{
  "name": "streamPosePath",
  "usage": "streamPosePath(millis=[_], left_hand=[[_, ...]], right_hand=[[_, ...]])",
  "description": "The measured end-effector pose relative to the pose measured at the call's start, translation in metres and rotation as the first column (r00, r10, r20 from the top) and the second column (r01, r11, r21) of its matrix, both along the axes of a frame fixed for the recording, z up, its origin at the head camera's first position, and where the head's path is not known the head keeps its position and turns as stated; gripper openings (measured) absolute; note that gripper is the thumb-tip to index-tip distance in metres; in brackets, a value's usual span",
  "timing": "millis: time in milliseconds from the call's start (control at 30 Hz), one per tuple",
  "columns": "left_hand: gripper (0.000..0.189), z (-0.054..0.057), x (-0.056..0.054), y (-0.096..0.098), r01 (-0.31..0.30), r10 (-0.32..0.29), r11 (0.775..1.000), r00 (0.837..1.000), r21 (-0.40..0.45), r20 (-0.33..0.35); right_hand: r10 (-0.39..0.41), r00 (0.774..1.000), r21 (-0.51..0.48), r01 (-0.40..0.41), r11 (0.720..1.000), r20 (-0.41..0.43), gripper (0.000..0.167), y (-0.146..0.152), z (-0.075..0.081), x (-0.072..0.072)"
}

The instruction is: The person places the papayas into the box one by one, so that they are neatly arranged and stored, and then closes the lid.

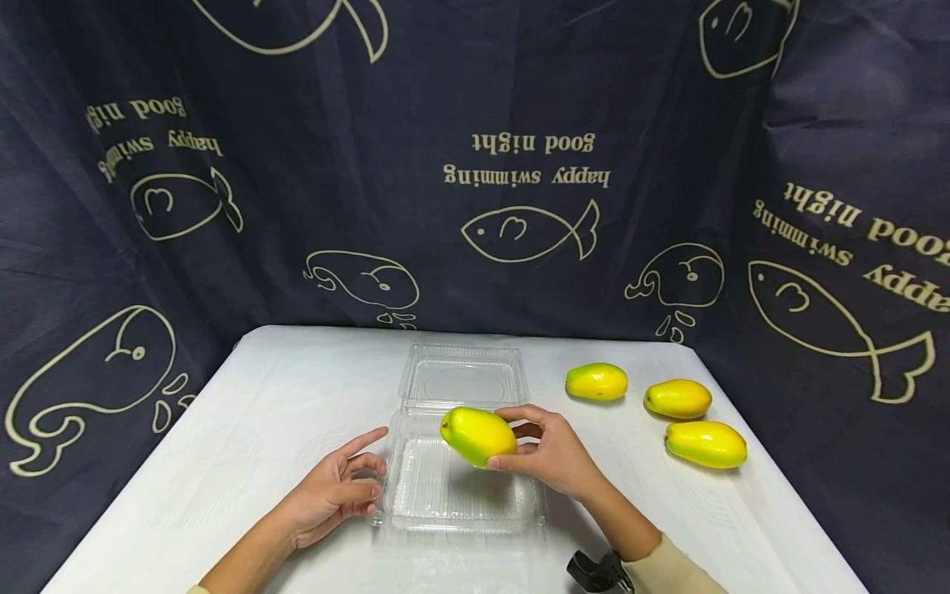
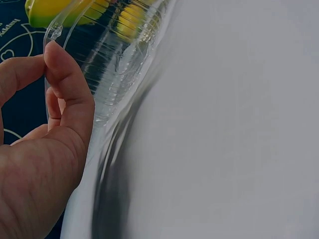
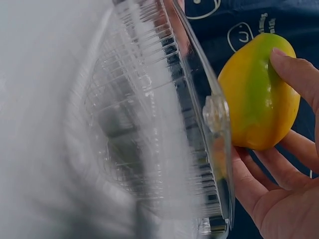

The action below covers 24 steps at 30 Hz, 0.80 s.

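My right hand [image 1: 552,454] grips a yellow-green papaya [image 1: 475,436] between thumb and fingers, above the bottom half of a clear plastic clamshell box [image 1: 416,521]. In the right wrist view the papaya [image 3: 261,94] shows its green streak under the thumb, beside the box's clear rim [image 3: 214,119]. At the box's left edge is my left hand [image 1: 334,492], index finger stretched out and the other fingers loosely bent, fingertips right at the rim. The left wrist view shows the thumb and a finger [image 2: 70,82] overlapping that rim. The box's lid [image 1: 463,379] lies folded back, away from me.
Three more papayas stand to the right on the white-covered table [image 1: 297,388]: one papaya [image 1: 597,382] near the lid, a second [image 1: 679,398] and a third [image 1: 707,444] close together. A dark printed curtain [image 1: 519,289] hangs behind the table. A black device [image 1: 594,571] sits at the right wrist.
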<state>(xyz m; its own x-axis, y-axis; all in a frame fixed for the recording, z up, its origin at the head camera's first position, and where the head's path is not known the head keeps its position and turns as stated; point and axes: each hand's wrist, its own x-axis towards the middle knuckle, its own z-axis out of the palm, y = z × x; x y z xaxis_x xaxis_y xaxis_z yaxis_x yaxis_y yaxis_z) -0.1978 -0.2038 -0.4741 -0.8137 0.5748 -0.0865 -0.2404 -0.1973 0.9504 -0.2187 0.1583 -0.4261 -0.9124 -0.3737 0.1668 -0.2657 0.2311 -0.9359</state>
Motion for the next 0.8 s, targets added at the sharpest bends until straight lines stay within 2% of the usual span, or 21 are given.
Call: streamPosePath(millis=[800], left_hand=[[0.092,0.000,-0.001,0.001,0.000,0.000,1.000,1.000,-0.008,0.005]], right_hand=[[-0.046,0.999,0.117,0.047,0.992,-0.010,0.059,-0.016,-0.005,-0.005]])
